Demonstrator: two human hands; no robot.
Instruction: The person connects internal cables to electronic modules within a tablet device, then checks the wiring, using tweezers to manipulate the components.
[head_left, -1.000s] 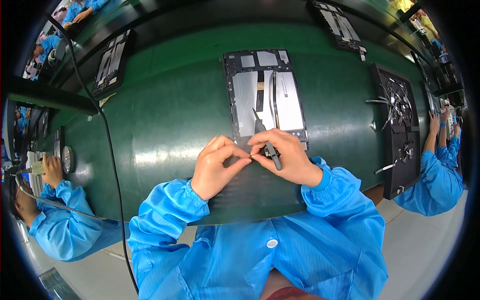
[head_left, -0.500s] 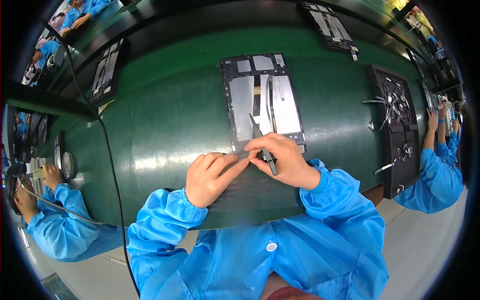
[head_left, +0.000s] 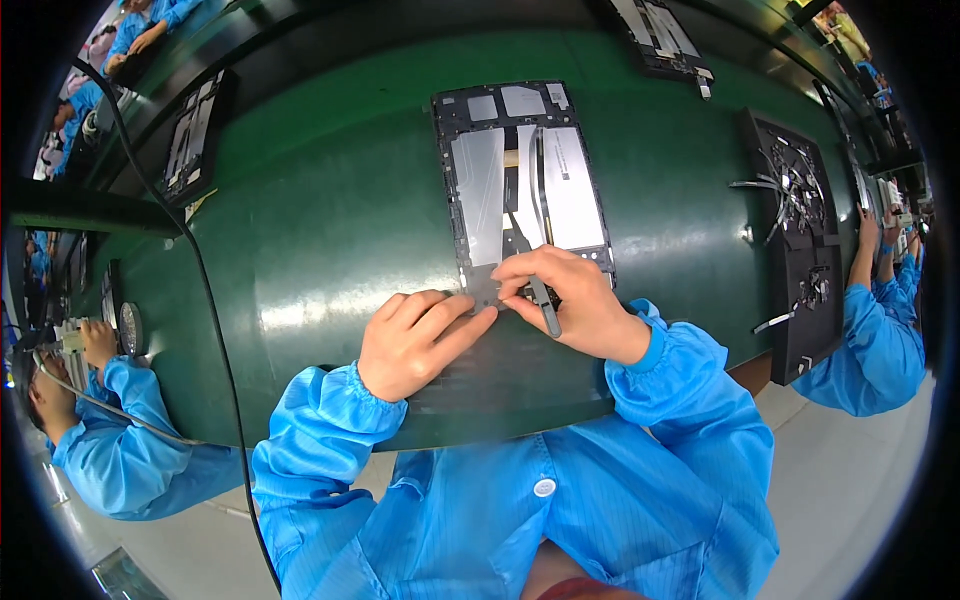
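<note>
An opened tablet lies in front of me, its black frame, silver plates and strip-like cable showing. My right hand is closed around dark grey tweezers. Their thin pointed end reaches away over the tablet, and the wider end sticks out toward me. The thumb and index tips of that hand come close together at the tablet's near end; whether they also pinch a small part is too small to tell. My left hand has its fingers stretched out and apart, the tips touching the tablet's near edge. My hands partly hide that edge.
A black tray with loose cables and small parts stands at the right. Other opened tablets lie at the far left and far right. A black cable hangs across the left side. Co-workers in blue sit on both sides.
The tablet sits slightly farther up in the view. My right hand has shifted a little, and the tweezers' pointed end shows less. My left fingertips have spread slightly apart.
</note>
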